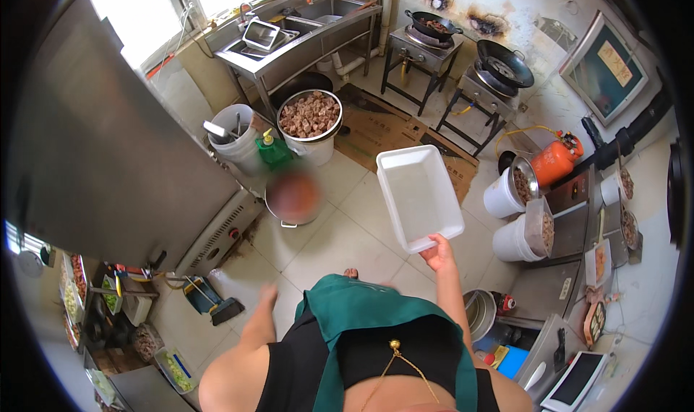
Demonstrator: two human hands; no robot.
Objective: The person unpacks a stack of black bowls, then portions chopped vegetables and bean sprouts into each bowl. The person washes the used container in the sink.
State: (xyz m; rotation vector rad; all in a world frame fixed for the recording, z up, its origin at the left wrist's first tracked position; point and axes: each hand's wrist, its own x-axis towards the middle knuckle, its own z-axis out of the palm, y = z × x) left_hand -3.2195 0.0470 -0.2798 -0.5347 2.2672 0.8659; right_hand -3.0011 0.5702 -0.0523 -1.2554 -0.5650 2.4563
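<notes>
My right hand [438, 253] grips the near short rim of a white rectangular plastic tub [420, 195], which is held out in front of me and looks empty. My left hand [269, 293] hangs low at my left side, blurred, over the tiled floor; its fingers cannot be made out. Ahead on the floor stands a metal pot [293, 195] with a blurred reddish content. Behind it are a green pump bottle [274, 150], a white bucket [232, 124] with utensils, and a metal bowl of chopped meat [310, 115] resting on a white bucket.
Flattened cardboard [374, 119] covers floor before the steel sink [255, 59]. Two gas stoves carry woks [434, 26] [504, 65]. An orange gas cylinder [553, 162] and white buckets [497, 195] stand at right. A dustpan [198, 293] and broom lie at left, near a large steel cabinet [108, 130].
</notes>
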